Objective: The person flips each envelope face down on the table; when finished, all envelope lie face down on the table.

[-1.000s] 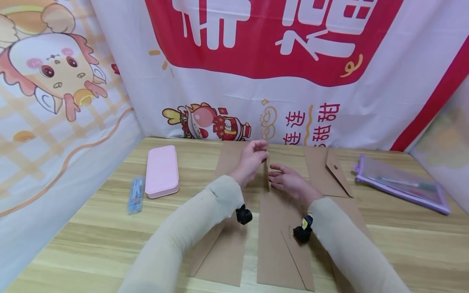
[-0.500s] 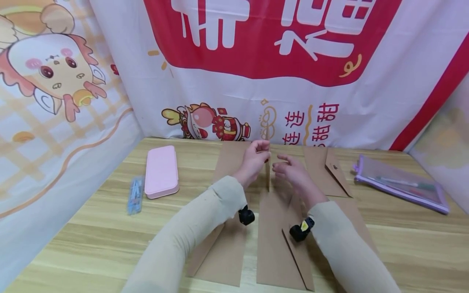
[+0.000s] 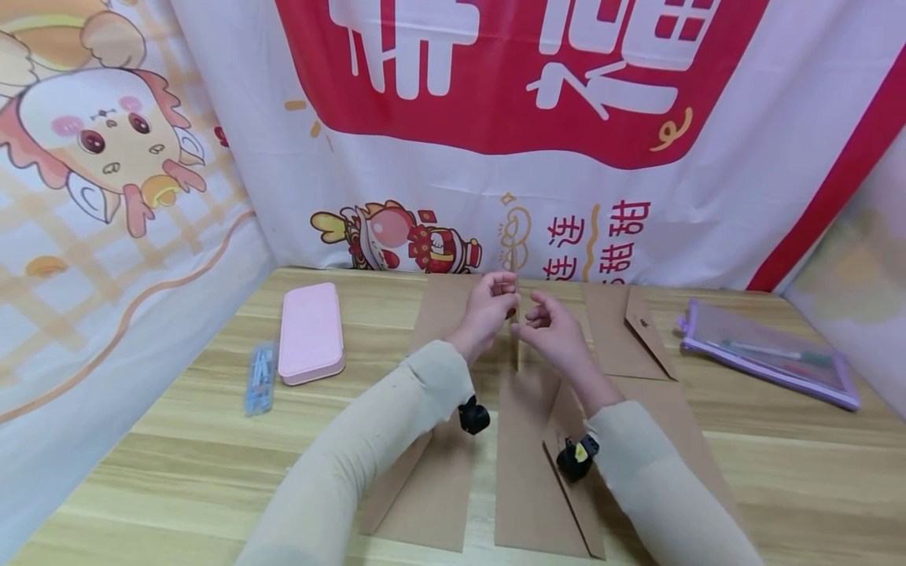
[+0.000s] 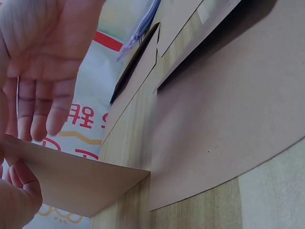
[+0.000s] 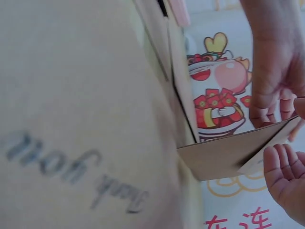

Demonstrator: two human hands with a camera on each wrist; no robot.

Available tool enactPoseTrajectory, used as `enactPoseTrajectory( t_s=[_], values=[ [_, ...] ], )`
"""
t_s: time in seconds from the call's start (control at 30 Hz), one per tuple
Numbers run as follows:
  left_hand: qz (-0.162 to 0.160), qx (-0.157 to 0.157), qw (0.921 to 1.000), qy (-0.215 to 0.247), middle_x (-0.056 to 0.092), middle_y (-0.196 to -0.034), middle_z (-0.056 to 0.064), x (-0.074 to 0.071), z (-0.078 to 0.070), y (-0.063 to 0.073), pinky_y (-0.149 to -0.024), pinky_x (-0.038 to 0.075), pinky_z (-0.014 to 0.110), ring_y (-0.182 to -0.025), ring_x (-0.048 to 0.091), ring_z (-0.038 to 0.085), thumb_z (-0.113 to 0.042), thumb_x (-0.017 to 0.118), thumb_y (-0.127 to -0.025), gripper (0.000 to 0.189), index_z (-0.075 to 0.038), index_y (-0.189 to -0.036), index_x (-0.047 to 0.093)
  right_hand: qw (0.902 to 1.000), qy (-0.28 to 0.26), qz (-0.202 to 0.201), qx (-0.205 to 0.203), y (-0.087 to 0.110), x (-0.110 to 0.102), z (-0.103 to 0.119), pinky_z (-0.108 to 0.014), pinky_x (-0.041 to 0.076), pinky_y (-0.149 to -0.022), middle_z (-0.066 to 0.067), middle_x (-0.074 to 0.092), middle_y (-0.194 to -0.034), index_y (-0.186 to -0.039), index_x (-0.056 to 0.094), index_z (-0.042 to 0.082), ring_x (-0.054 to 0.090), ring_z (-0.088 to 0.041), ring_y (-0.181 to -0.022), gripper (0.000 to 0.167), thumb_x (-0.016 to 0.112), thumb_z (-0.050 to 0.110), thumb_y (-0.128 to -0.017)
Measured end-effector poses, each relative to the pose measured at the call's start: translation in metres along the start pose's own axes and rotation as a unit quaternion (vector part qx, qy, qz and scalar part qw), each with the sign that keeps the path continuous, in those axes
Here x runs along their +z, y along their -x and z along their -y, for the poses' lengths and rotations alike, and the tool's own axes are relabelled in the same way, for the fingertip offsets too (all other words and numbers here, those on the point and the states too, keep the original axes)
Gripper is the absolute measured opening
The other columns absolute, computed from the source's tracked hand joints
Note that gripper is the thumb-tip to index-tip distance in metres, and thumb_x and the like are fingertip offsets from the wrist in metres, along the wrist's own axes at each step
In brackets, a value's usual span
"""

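Note:
A brown kraft envelope (image 5: 217,160) stands on edge over the table, seen almost edge-on in the head view. My left hand (image 3: 488,314) pinches its side between thumb and fingers. Close to the other face is my right hand (image 3: 559,330), its thumb toward the paper. Its fingers look straight and loose in the left wrist view, beside the envelope (image 4: 90,179); whether they touch it I cannot tell. A flap with faint print shows on the held envelope in the right wrist view. Below the hands lies another envelope (image 3: 524,487), its flap slightly raised.
Several more envelopes lie around the hands, including one at left (image 3: 442,503) and one at back right (image 3: 616,334). A pink case (image 3: 311,334) and a small blue packet (image 3: 260,381) lie left. A purple mesh pouch (image 3: 771,354) with pens lies right. Printed cloth hangs behind.
My right hand has drawn back from the envelope, turned, and come near it again with the thumb forward. My left hand keeps its pinch. The flap of the envelope below has lifted a little.

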State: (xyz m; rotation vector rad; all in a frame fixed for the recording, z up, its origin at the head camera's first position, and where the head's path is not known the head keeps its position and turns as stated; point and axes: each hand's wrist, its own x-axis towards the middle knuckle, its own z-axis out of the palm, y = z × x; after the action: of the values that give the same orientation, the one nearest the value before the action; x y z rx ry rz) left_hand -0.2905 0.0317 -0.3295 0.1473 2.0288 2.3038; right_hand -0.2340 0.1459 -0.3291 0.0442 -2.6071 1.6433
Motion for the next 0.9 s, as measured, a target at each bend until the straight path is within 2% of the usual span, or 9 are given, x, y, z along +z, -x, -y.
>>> enactPoseTrajectory(
  t_s=[0.2, 0.3, 0.4, 0.5, 0.63, 0.73, 0.9],
  values=[
    [0.002, -0.015, 0.9999, -0.002, 0.054, -0.102, 0.010, 0.001, -0.001, -0.001, -0.073, 0.049, 0.024, -0.086, 0.050, 0.013, 0.008, 0.053, -0.085, 0.035, -0.003, -0.119, 0.054, 0.9996, 0.014, 0.008, -0.025, -0.008, 0.004, -0.005, -0.026, 0.045, -0.071, -0.009, 0.055, -0.095, -0.141, 0.037, 0.009, 0.050, -0.019, -0.085, 0.064, 0.065, 0.017, -0.083],
    [0.005, -0.023, 0.9997, 0.004, 0.055, -0.107, 0.012, 0.001, -0.001, 0.000, -0.076, 0.049, 0.026, -0.089, 0.050, 0.014, 0.006, 0.053, -0.086, 0.035, -0.003, -0.120, 0.053, 0.9990, 0.017, 0.018, -0.037, -0.011, 0.004, -0.006, -0.024, 0.041, -0.061, -0.006, 0.055, -0.085, -0.141, 0.039, 0.013, 0.048, -0.017, -0.073, 0.063, 0.064, 0.017, -0.083],
    [0.011, -0.035, 0.9991, 0.020, 0.053, -0.109, 0.013, 0.001, -0.001, 0.000, -0.082, 0.049, 0.031, -0.092, 0.051, 0.017, 0.004, 0.052, -0.088, 0.035, -0.001, -0.123, 0.050, 0.9988, 0.009, 0.025, -0.042, -0.012, 0.003, -0.007, -0.023, 0.038, -0.055, -0.004, 0.054, -0.077, -0.140, 0.041, 0.015, 0.045, -0.016, -0.067, 0.061, 0.063, 0.015, -0.083],
    [0.018, -0.049, 0.9976, 0.045, 0.053, -0.102, 0.008, 0.000, 0.001, 0.001, -0.083, 0.048, 0.033, -0.088, 0.052, 0.016, 0.000, 0.051, -0.091, 0.034, 0.000, -0.125, 0.048, 0.9985, 0.002, 0.034, -0.043, -0.013, 0.003, -0.008, -0.023, 0.038, -0.054, -0.003, 0.053, -0.074, -0.140, 0.041, 0.014, 0.045, -0.015, -0.065, 0.059, 0.061, 0.013, -0.084],
    [0.023, -0.055, 0.9941, 0.090, 0.052, -0.087, 0.001, 0.000, 0.005, 0.001, -0.070, 0.045, 0.026, -0.074, 0.049, 0.011, -0.006, 0.047, -0.094, 0.029, 0.000, -0.122, 0.049, 0.9981, -0.005, 0.036, -0.049, -0.013, 0.004, -0.011, -0.022, 0.039, -0.052, -0.001, 0.053, -0.070, -0.141, 0.040, 0.013, 0.046, -0.013, -0.061, 0.060, 0.059, 0.009, -0.085],
    [0.033, -0.052, 0.9921, 0.110, 0.052, -0.083, 0.001, 0.000, 0.008, 0.001, -0.065, 0.043, 0.023, -0.073, 0.048, 0.012, -0.009, 0.043, -0.095, 0.028, 0.001, -0.121, 0.049, 0.9975, -0.010, 0.018, -0.068, -0.013, 0.005, -0.013, -0.021, 0.038, -0.049, 0.000, 0.051, -0.066, -0.139, 0.041, 0.009, 0.045, -0.010, -0.057, 0.060, 0.058, 0.005, -0.082],
    [0.055, -0.051, 0.9911, 0.110, 0.053, -0.092, 0.000, 0.004, 0.008, 0.003, -0.069, 0.045, 0.021, -0.081, 0.050, 0.011, -0.012, 0.039, -0.097, 0.032, 0.001, -0.125, 0.049, 0.9931, 0.031, -0.047, -0.103, -0.010, 0.004, -0.014, -0.020, 0.034, -0.046, -0.001, 0.049, -0.064, -0.134, 0.048, 0.004, 0.041, -0.008, -0.053, 0.056, 0.055, 0.003, -0.078]
  ],
)
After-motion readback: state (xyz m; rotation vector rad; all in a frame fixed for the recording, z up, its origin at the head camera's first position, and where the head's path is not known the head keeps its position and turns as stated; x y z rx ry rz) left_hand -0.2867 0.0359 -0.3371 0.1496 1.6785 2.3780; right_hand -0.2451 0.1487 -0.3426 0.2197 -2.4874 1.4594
